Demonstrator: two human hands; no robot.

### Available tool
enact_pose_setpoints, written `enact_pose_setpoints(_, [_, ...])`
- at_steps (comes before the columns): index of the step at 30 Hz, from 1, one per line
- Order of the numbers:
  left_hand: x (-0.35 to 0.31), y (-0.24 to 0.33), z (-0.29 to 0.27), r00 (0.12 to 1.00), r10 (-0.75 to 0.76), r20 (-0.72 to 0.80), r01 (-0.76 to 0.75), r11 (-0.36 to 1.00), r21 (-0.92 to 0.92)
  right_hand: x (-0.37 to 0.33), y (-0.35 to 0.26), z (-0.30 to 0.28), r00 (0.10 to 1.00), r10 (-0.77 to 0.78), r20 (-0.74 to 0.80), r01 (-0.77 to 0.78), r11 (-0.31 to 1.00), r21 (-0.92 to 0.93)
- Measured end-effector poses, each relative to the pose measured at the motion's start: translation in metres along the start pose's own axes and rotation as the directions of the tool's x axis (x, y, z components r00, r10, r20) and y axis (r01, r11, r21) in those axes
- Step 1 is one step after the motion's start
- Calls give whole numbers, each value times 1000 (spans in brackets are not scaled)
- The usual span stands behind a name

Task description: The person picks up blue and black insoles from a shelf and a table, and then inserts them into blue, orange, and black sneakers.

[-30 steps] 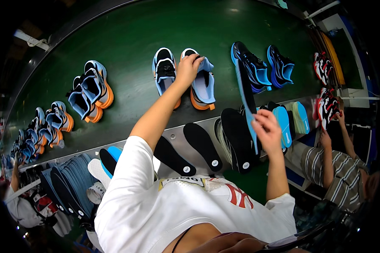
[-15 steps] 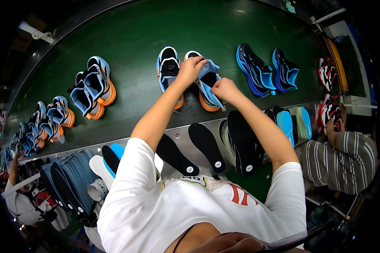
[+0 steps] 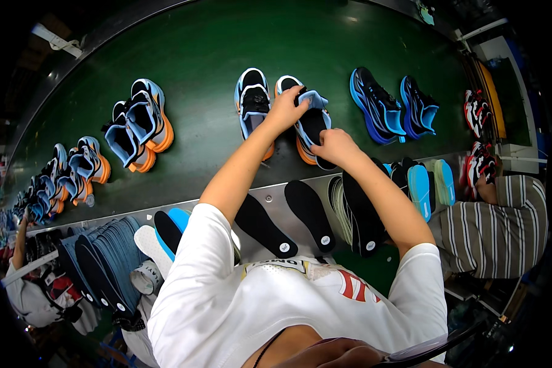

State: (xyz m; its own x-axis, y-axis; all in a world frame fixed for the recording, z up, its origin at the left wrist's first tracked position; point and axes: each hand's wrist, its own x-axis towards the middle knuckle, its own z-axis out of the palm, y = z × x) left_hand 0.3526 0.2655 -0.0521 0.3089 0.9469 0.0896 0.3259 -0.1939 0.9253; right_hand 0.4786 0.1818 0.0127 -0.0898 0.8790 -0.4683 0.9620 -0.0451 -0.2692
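My left hand (image 3: 288, 109) is closed on the tongue and upper of a black, white and light-blue sneaker (image 3: 314, 99) with an orange sole. The shoe's opening faces me. My right hand (image 3: 337, 146) pinches the edge of a black insole (image 3: 316, 126), which lies partly inside this shoe, its rear end showing over the heel. My right fingertips are partly hidden. The matching sneaker (image 3: 253, 101) stands just left, partly behind my left forearm.
On the green belt (image 3: 214, 122), more orange-soled sneakers (image 3: 142, 122) stand left and black-and-blue sneakers (image 3: 377, 107) right. Black insoles (image 3: 310, 211) lie along the metal ledge (image 3: 268, 205), with insole stacks (image 3: 113, 260) at left. A person in a striped shirt (image 3: 490, 227) works beside red-and-black sneakers (image 3: 477, 162).
The black insole now covers the heel opening, where the light-blue heel lining showed before. My left hand has shifted from the toe side toward the tongue. The view has shifted slightly.
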Motion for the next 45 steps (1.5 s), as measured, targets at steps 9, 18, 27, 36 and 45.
enact_pose_setpoints(9, [7,-7,-4,980,-142,140,147,989,-28,51,14,41,956,-209,-205,148,949,-277])
enact_pose_setpoints(18, [4,-11,1,987,-83,139,90,995,-41,59,7,35,987,-99,127,144,899,-414])
enact_pose_setpoints(27, [8,-13,1,969,-124,213,137,989,-48,70,9,29,871,17,492,290,789,-541])
enact_pose_setpoints(36, [1,-13,2,985,-86,150,94,994,-49,76,15,21,784,-166,599,531,679,-506])
enact_pose_setpoints(45, [-10,-3,16,999,41,-30,-43,997,-65,79,15,35,907,-172,385,351,814,-462])
